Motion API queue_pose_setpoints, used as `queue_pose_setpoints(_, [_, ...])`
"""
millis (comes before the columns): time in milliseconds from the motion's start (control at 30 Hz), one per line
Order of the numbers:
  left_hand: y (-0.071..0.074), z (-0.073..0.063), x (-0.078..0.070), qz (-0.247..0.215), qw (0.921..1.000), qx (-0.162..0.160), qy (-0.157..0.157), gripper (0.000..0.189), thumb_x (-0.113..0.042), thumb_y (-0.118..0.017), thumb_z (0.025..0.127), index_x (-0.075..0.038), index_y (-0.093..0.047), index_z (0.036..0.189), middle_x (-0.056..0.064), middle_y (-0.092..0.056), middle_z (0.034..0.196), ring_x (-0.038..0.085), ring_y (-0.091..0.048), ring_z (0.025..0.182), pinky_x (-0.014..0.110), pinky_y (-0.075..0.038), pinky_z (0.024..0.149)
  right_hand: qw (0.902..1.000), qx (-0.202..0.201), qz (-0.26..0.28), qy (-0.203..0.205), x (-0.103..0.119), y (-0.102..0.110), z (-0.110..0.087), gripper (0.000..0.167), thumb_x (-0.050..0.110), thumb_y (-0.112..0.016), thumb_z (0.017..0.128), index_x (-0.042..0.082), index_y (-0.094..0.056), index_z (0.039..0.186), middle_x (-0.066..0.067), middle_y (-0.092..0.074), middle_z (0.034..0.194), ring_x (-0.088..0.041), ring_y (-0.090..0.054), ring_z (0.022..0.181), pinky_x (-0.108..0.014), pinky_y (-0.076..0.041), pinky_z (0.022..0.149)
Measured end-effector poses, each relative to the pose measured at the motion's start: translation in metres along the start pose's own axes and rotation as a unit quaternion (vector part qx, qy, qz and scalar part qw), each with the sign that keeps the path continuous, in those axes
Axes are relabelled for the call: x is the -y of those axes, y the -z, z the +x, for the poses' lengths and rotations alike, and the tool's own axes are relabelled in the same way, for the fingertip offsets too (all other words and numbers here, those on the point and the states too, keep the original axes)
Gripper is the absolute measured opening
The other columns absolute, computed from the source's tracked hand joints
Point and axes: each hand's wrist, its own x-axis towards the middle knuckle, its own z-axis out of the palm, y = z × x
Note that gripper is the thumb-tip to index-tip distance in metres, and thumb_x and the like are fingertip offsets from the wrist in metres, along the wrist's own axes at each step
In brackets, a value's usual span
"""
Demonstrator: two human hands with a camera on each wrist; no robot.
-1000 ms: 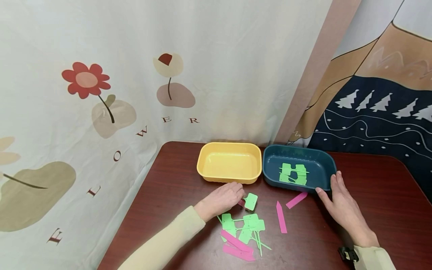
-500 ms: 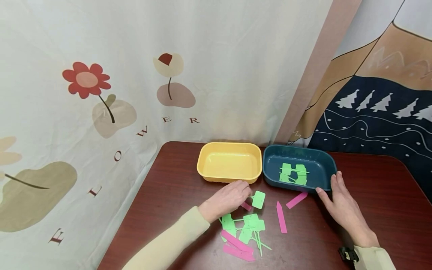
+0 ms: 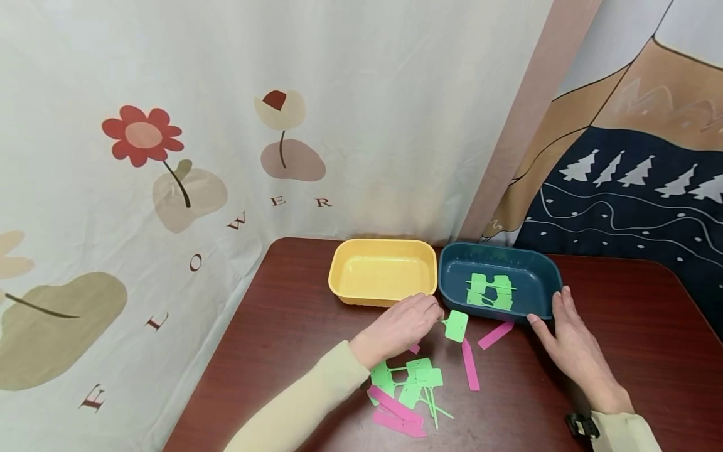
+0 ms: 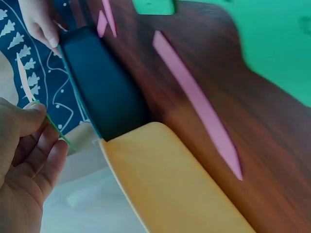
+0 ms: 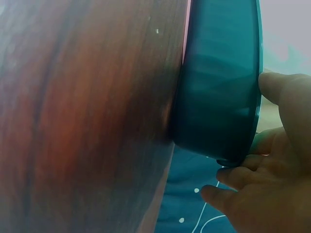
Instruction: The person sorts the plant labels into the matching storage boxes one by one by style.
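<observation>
My left hand (image 3: 400,328) pinches a green T-shaped plant label (image 3: 456,326) by its thin stem, above the table and in front of the two bins. In the left wrist view, that label (image 4: 24,80) appears edge-on beyond the thumb. My right hand (image 3: 582,355) rests against the front right corner of the dark blue bin (image 3: 533,276), fingers fairly straight. The right wrist view has its thumb at the bin's rim and the other fingers by the end wall. Several green labels (image 3: 490,292) lie inside that bin.
Left of the blue bin stands a yellow bin (image 3: 384,276). More green labels (image 3: 419,373) and pink pointed strips (image 3: 398,424) are piled in front. Loose pink strips (image 3: 471,365) lie before the blue bin, one close to its front wall. A printed curtain (image 3: 367,125) hangs behind the table.
My left hand has moved right and slightly away from me with the green label, from before the yellow bin toward the blue one. A pink strip beneath it stays put. My right hand is still.
</observation>
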Motion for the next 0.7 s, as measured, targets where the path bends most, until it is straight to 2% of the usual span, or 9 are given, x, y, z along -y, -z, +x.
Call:
queue_pose_setpoints(267, [0.005,0.022,-0.004,-0.007,0.9998,-0.017,0.001,0.016,-0.012,-0.067,0.101,-0.011,-0.067,0.117,0.0,-0.062,0.109,0.013,-0.056,0.102,0.022,-0.046,0.093,1.0,0.0,0.0,0.001,0.0,0.0,0.0,0.087,0.045,-0.048,0.109,-0.019,-0.012,0.155,-0.039,-0.001,0.164,-0.063,-0.019,0.145,-0.078,-0.031,0.101])
queue_pose_setpoints(500, [0.003,0.042,-0.007,-0.029,0.9991,-0.028,0.015,0.015,-0.01,-0.063,0.103,-0.011,-0.067,0.117,0.0,-0.063,0.11,0.012,-0.056,0.103,0.021,-0.046,0.093,1.0,-0.003,-0.001,0.002,0.0,0.0,0.0,0.087,0.044,-0.049,0.109,-0.02,-0.013,0.155,-0.04,-0.003,0.164,-0.064,-0.022,0.143,-0.078,-0.033,0.1])
queue_pose_setpoints(700, [0.003,0.058,-0.006,-0.031,0.9989,-0.026,0.026,0.019,-0.012,-0.066,0.1,-0.012,-0.068,0.119,0.0,-0.064,0.111,0.012,-0.056,0.105,0.02,-0.045,0.095,1.0,-0.004,-0.003,0.003,0.0,0.0,0.0,0.087,0.044,-0.049,0.109,-0.02,-0.013,0.155,-0.04,-0.003,0.164,-0.064,-0.023,0.142,-0.078,-0.034,0.099])
